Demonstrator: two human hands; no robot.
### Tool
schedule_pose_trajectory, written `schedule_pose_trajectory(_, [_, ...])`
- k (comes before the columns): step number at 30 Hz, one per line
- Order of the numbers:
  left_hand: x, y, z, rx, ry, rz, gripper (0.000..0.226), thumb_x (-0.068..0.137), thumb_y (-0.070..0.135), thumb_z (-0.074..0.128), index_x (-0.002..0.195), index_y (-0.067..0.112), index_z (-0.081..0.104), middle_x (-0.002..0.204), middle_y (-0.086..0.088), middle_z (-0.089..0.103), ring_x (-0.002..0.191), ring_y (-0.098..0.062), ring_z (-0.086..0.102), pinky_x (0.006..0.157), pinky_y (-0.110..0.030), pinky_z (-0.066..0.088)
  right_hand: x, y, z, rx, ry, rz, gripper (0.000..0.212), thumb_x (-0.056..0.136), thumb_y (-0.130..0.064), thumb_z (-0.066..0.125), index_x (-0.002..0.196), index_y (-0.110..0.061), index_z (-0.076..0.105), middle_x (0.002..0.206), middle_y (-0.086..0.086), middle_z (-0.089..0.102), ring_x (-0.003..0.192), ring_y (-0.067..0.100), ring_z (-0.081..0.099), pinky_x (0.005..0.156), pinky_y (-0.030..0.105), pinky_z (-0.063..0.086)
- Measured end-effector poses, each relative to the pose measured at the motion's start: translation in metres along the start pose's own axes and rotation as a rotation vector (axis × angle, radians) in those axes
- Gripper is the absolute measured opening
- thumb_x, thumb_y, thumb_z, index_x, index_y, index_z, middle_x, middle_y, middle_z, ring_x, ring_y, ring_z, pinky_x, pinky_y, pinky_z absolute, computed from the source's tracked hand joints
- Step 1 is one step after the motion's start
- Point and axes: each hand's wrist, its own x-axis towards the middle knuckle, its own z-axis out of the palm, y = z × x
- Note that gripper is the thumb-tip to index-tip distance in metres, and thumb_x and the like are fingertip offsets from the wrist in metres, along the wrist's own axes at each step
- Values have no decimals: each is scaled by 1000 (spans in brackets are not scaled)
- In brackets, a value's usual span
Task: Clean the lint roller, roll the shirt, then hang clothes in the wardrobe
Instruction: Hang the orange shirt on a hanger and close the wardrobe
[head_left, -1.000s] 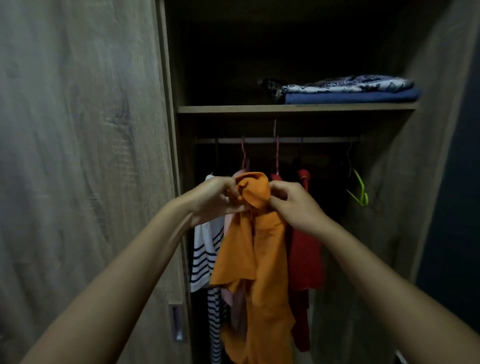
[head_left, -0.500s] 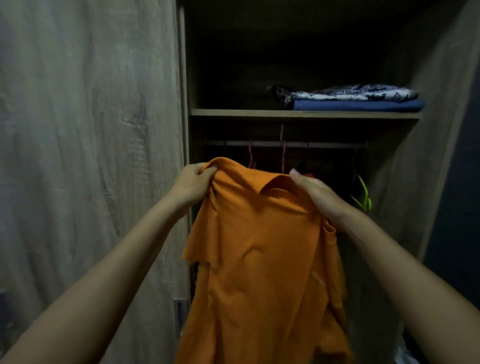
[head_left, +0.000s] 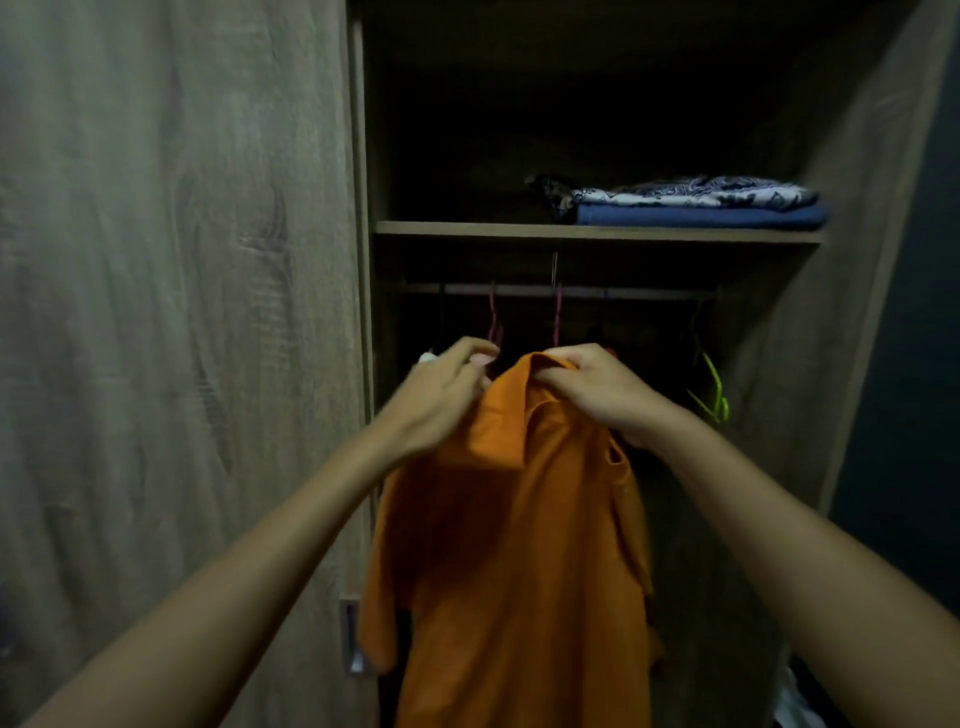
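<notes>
An orange collared shirt (head_left: 509, 545) hangs full length in front of the open wardrobe, below the clothes rail (head_left: 623, 292). My right hand (head_left: 597, 395) pinches the top of its collar. At the shirt's left shoulder my left hand (head_left: 441, 395), blurred by motion, has its fingers curled by the collar edge. Two pink hanger hooks (head_left: 493, 317) hang on the rail just behind my hands. No lint roller is in view. The shirt hides the clothes hanging behind it.
A green hanger (head_left: 714, 389) hangs at the rail's right end. Folded blue and patterned cloths (head_left: 696, 205) lie on the shelf (head_left: 467, 228) above. The shut wooden door (head_left: 182, 312) with its recessed handle (head_left: 350, 639) fills the left; the open door (head_left: 852, 260) stands right.
The bunched shirt was spread wide by the shoulders, then my hands came back together at the collar. The striped and red clothes are now hidden behind it.
</notes>
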Motion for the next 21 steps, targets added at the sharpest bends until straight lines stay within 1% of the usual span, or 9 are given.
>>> schedule_pose_trajectory(2, [-3, 0, 17, 15, -32, 44, 47, 93, 55, 42, 133, 31, 44, 110, 13, 54, 98, -2, 53, 83, -20, 42, 0, -3, 8, 20, -25, 7, 34, 89, -35, 58, 88, -4, 71, 84, 20, 69, 73, 21, 62, 72, 39, 48])
schedule_pose_trajectory(3, [-4, -3, 23, 47, -38, 84, 52, 89, 56, 50, 133, 30, 43, 110, 14, 55, 97, -1, 55, 82, -18, 44, 1, -3, 10, 13, -37, 12, 36, 87, -38, 60, 86, -4, 71, 83, 20, 69, 72, 22, 62, 70, 38, 47])
schedule_pose_trajectory(6, [-3, -13, 27, 137, -8, 136, 37, 89, 17, 56, 124, 19, 47, 85, 10, 59, 75, -6, 62, 64, -14, 48, 3, 4, 10, -70, -25, -2, 21, 87, -32, 62, 86, -15, 74, 83, 8, 73, 75, 20, 69, 71, 35, 55])
schedule_pose_trajectory(9, [-1, -23, 16, 179, 57, 67, 30, 84, 3, 49, 108, 21, 48, 79, 1, 60, 66, -15, 62, 57, -29, 53, 1, 20, -3, -366, 4, -70, 19, 87, -14, 59, 89, -27, 72, 84, -7, 71, 79, 6, 68, 69, 23, 56])
schedule_pose_trajectory(11, [2, -34, 1, 208, 11, 33, 27, 82, 4, 53, 103, 19, 46, 86, -3, 62, 74, -20, 63, 64, -39, 54, -3, 39, -17, -586, -127, -15, 29, 84, -6, 57, 91, -31, 70, 86, -11, 68, 82, 5, 66, 67, 17, 52])
schedule_pose_trajectory(13, [2, -50, -13, 264, -60, 14, 27, 79, 0, 57, 92, 19, 44, 85, 0, 58, 77, -21, 59, 64, -37, 48, -8, 58, -36, -805, -320, 156, 33, 82, -2, 52, 92, -27, 71, 85, -9, 67, 88, 13, 66, 71, 22, 51])
schedule_pose_trajectory(15, [-1, -65, -21, 256, -152, 11, 34, 75, -8, 57, 77, 23, 41, 77, 3, 50, 74, -20, 50, 63, -32, 40, -14, 67, -55, -761, -370, 259, 33, 79, 1, 48, 85, -22, 72, 83, -3, 68, 87, 20, 67, 75, 30, 52])
schedule_pose_trajectory(18, [-4, -72, -25, 206, -249, 7, 34, 74, -9, 51, 64, 23, 43, 77, -4, 54, 76, -23, 53, 69, -42, 47, -18, 61, -73, -477, -226, 241, 36, 79, 5, 48, 71, -23, 69, 75, -1, 67, 76, 17, 65, 69, 31, 52])
schedule_pose_trajectory(21, [2, -61, -22, 116, -329, 11, 37, 71, -6, 45, 67, 27, 62, 87, -2, 64, 86, -16, 61, 81, -36, 52, -18, 63, -73, -503, -295, 327, 22, 75, -8, 50, 70, -22, 66, 77, 2, 66, 78, 20, 63, 69, 32, 49])
